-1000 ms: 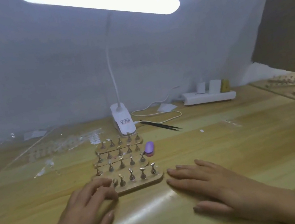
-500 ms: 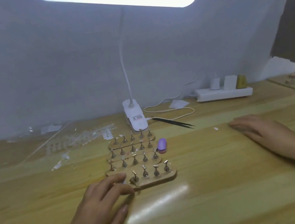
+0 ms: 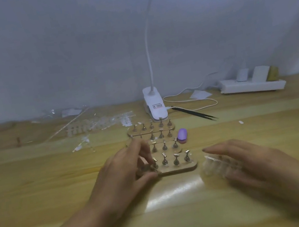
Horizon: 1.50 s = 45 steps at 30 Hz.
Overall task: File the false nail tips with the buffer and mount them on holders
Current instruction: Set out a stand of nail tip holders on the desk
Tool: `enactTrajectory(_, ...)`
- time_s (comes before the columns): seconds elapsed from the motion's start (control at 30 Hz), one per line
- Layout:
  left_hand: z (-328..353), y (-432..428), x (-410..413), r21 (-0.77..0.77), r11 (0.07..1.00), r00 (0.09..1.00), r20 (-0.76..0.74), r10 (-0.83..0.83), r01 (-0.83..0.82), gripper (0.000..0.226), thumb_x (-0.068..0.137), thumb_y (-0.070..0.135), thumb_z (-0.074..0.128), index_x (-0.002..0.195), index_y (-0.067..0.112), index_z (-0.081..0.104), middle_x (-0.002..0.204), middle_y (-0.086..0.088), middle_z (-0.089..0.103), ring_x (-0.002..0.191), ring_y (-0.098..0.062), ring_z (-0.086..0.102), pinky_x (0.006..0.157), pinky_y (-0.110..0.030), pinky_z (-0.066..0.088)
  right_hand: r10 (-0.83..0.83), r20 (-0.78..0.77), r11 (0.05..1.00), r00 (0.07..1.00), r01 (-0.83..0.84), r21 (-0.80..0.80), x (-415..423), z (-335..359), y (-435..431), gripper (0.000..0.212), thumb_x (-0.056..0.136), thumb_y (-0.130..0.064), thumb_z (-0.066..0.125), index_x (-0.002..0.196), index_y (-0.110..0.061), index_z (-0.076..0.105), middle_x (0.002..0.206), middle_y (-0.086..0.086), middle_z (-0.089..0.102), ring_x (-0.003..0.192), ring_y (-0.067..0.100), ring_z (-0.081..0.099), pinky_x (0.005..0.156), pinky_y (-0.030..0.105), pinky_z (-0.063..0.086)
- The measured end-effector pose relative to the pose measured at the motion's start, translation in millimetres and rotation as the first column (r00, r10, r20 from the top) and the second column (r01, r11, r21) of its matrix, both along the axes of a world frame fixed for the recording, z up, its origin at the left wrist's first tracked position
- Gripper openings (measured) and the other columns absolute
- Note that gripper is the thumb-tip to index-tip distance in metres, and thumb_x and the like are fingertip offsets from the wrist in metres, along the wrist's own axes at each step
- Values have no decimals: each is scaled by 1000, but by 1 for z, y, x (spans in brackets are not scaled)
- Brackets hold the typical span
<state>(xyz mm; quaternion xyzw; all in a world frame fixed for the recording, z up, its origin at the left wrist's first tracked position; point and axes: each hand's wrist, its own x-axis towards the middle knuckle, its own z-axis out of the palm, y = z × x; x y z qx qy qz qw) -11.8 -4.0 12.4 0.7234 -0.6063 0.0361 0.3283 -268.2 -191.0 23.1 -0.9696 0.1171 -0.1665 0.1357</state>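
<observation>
Several wooden holder strips [image 3: 176, 169] with metal pegs lie one behind another at the table's middle. My left hand [image 3: 123, 174] sits on the left end of the front strip, thumb at its front edge and fingers curled over the leftmost pegs, which it hides. A small purple buffer [image 3: 182, 135] lies just right of the strips. My right hand [image 3: 248, 159] rests with straight fingers on top of a small clear plastic case [image 3: 214, 168], right of the front strip. What the case contains is blurred. Clear sheets of false nail tips [image 3: 96, 122] lie far left.
A white clip lamp base [image 3: 155, 104] stands behind the strips, its cable [image 3: 203, 104] looping right. Black tweezers [image 3: 194, 114] lie beside it. A white power strip [image 3: 251, 86] sits at the back right. One loose white tip [image 3: 241, 122] lies on the wooden table [image 3: 58, 189].
My right hand has come back from the far right with a clear case under it, to just beside the front strip. My left fingers have curled onto the strip's left end.
</observation>
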Motion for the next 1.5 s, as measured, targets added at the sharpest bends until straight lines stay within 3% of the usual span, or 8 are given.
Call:
enactTrajectory(0.37, 3, 4, 8, -99, 986, 975, -166, -146, 131, 25, 81, 37, 69, 105, 38, 62, 89, 13, 60, 90, -10, 61, 66, -16, 48, 272, 131, 961, 953, -276, 13, 2, 3, 27, 42, 100, -40, 50, 142, -33, 46, 143, -16, 50, 128, 5, 53, 103, 20, 43)
enactTrajectory(0.5, 4, 10, 17, -177, 980, 892, -424, -157, 88, 16, 84, 31, 64, 93, 30, 77, 93, 6, 61, 91, -17, 64, 66, -23, 52, 325, -81, 892, 942, -334, -304, 12, -17, 45, 56, 99, -35, 47, 152, -40, 26, 151, -25, 37, 137, -2, 40, 109, 26, 38)
enactTrajectory(0.6, 3, 9, 19, -169, 984, 817, -560, -137, 49, 10, 85, 29, 66, 82, 28, 76, 94, 7, 69, 91, -13, 68, 63, -20, 52, 329, 10, 931, 944, -322, -173, 17, -11, 41, 50, 100, -58, 38, 145, -37, 39, 145, -22, 47, 140, 3, 39, 112, 28, 29)
enactTrajectory(0.7, 4, 6, 20, -149, 988, 839, -534, -106, 31, 9, 83, 15, 73, 80, 24, 75, 88, 9, 73, 85, -9, 67, 61, -21, 51, 219, 138, 976, 966, -217, -28, 11, 1, 15, 33, 97, -58, 47, 124, -42, 55, 126, -22, 58, 120, 3, 56, 97, 22, 43)
enactTrajectory(0.97, 2, -2, 19, -76, 996, 877, -473, -84, 54, 14, 73, 11, 83, 74, 21, 74, 83, 5, 70, 74, -13, 61, 77, -33, 55, 29, -99, 999, 995, -33, -38, 7, 5, -54, 19, 97, -52, 51, 116, -51, 55, 121, -24, 54, 114, 2, 56, 94, 27, 43)
enactTrajectory(1.13, 1, -3, 20, -61, 997, 893, -445, -63, 40, 16, 72, 11, 84, 73, 24, 75, 84, 7, 67, 78, -16, 60, 74, -20, 48, -55, -76, 989, 996, 44, -140, 35, 16, -58, 25, 89, -58, 48, 110, -50, 57, 116, -28, 52, 111, 2, 53, 93, 36, 47)
enactTrajectory(1.33, -1, 0, 21, -46, 997, 902, -426, -70, 56, 12, 75, 16, 82, 77, 26, 75, 85, 8, 67, 76, -13, 60, 64, -10, 42, 5, -68, 999, 998, -9, -46, 91, 18, -39, 37, 94, -31, 60, 131, -28, 59, 131, -10, 54, 120, 13, 53, 98, 40, 47)
enactTrajectory(1.5, -2, 3, 24, -41, 997, 926, -369, -78, 68, 17, 71, 23, 84, 83, 29, 74, 91, 14, 63, 75, -7, 57, 61, -5, 38, -28, -83, 1000, 996, 27, -8, 102, 12, -38, 24, 93, -32, 66, 117, -30, 67, 110, -16, 60, 103, 8, 58, 87, 38, 50)
